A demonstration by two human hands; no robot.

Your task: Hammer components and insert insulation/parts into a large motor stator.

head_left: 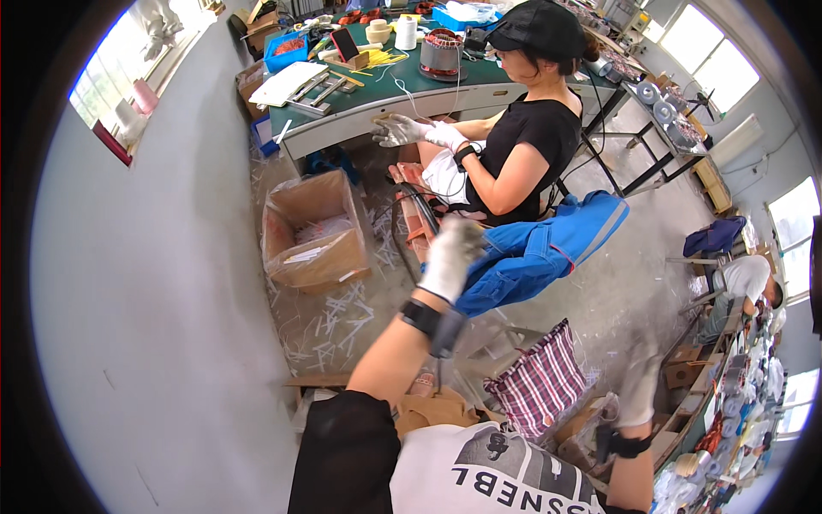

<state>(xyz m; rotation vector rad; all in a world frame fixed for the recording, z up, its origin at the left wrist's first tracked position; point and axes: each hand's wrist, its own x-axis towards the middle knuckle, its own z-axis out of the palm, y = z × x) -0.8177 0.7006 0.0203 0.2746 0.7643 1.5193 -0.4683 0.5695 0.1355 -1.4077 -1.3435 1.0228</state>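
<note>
My left hand [454,257], in a white work glove with a dark band at the wrist, reaches forward beside a blue jacket [535,253] with a grey stripe. Its fingers are smeared by motion and overlap the jacket's left part; whether they grip it I cannot make out. Off to the right, my right hand [638,385] is also gloved and blurred, near the front end of a cluttered bench. A red-and-white checked bag [539,377] stands between my forearms, and neither hand appears to touch it.
A co-worker in a black cap [535,30] sits ahead at a green-topped table [368,90]. On it stands a wound motor stator [441,56]. A cardboard box [312,270] with scraps stands left, paper strips around it. Another person [745,283] bends over the right-hand bench.
</note>
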